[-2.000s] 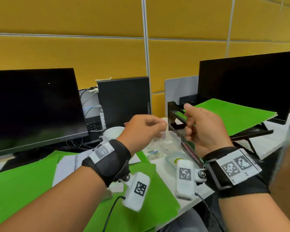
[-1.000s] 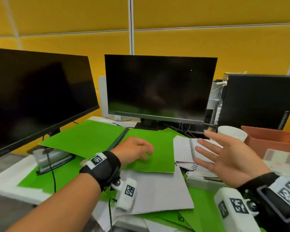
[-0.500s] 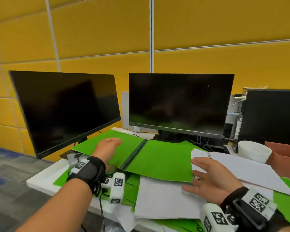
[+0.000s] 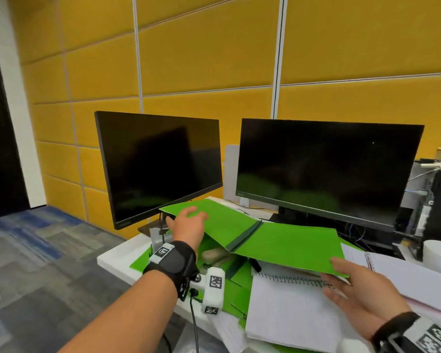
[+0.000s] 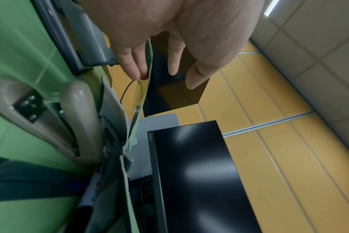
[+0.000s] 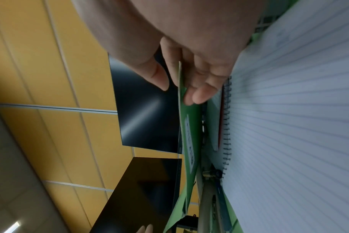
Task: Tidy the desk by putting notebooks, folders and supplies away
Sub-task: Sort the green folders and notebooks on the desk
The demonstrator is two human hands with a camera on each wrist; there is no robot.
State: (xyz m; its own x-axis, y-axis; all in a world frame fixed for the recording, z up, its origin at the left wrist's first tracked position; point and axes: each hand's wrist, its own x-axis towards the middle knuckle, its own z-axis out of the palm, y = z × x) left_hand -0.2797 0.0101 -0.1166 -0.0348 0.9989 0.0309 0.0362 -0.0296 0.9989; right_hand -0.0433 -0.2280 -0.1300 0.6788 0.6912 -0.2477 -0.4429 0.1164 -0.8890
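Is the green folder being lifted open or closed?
Open: the green folder is spread flat, both covers either side of its dark spine, left hand and right hand holding opposite edges.

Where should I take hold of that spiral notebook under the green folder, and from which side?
Judging by its pose, grip the spiral notebook by its free near edge, from the front: the folder, held by both hands, overhangs its coil edge.

No words or numbers can be read anywhere: the white label on the open green card folder is too blurry, and the small logo on the black flat monitor is too tiny.
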